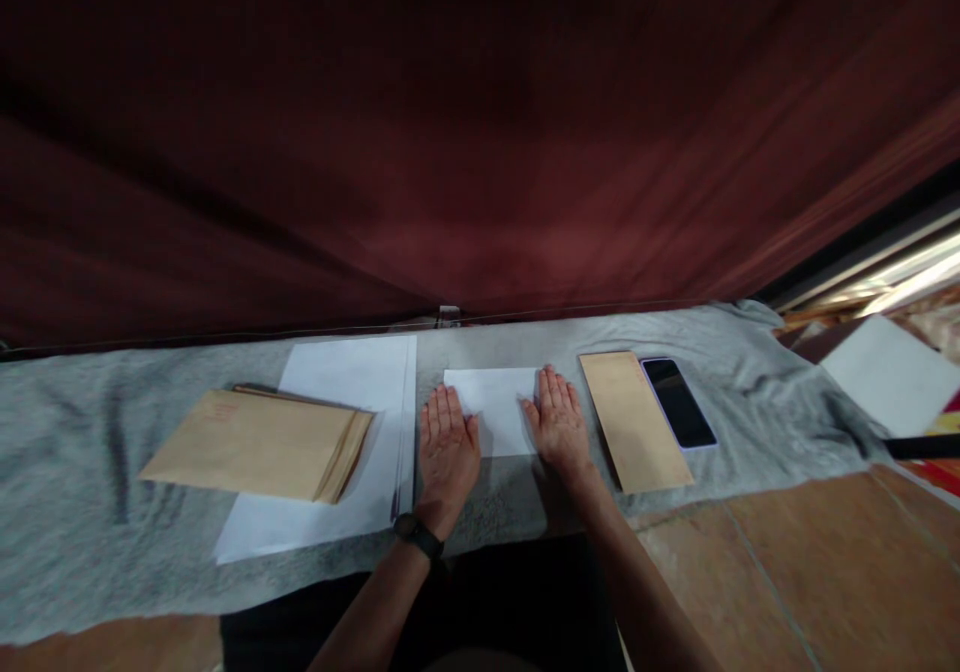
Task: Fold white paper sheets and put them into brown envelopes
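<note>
A folded white sheet of paper [491,397] lies on a grey cloth [90,512] in front of me. My left hand [446,452] rests flat on its left edge, fingers stretched out, a black watch on the wrist. My right hand [556,420] lies flat on the sheet's right edge, fingers together and straight. Neither hand grips anything. A single brown envelope [634,417] sits just right of my right hand.
A stack of brown envelopes [259,442] lies on a pile of white paper [352,377] to the left. A dark phone [679,402] lies beside the single envelope. A dark red curtain [480,152] hangs behind. Tiled floor [795,572] and a white sheet [889,372] are at right.
</note>
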The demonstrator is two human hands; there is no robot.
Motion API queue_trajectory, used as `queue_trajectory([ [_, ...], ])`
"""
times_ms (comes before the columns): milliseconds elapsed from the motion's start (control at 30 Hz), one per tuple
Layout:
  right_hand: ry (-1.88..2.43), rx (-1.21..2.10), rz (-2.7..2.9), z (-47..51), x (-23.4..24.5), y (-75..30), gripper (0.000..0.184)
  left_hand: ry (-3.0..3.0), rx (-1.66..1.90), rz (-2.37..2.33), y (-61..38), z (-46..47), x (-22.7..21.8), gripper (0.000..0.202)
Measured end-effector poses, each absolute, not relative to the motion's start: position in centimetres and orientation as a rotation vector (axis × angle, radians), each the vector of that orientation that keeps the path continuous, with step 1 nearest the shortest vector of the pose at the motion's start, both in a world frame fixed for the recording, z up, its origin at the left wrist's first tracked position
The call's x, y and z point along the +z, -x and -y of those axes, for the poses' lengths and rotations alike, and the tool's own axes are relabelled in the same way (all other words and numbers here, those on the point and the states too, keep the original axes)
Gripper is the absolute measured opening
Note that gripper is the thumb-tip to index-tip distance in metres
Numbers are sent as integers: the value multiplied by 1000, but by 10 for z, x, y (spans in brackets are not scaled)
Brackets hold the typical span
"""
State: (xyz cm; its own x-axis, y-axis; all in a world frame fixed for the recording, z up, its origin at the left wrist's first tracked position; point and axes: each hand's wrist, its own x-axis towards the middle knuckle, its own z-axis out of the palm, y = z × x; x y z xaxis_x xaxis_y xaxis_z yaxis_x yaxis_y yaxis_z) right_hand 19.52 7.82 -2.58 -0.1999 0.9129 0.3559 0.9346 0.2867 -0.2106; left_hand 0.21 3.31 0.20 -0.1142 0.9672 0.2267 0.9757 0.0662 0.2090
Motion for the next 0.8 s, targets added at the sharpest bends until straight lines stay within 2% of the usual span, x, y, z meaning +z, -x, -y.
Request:
queue_trajectory([
  [267, 1678, -65, 2158, -78, -24, -192, 63, 2425, -460, 2055, -52, -63, 5, 60],
  [567, 1742, -23, 2074, -80, -20, -182, 59, 2310, -363, 2108, -17, -67, -5, 60],
  [667, 1751, 76, 2059, -80, -11, -156, 55, 2324, -332, 2099, -15, -65, -5, 59],
  [800, 1558, 217, 2212, -79, -6, -128, 52, 2358, -278, 2067, -15, -66, -6, 58],
])
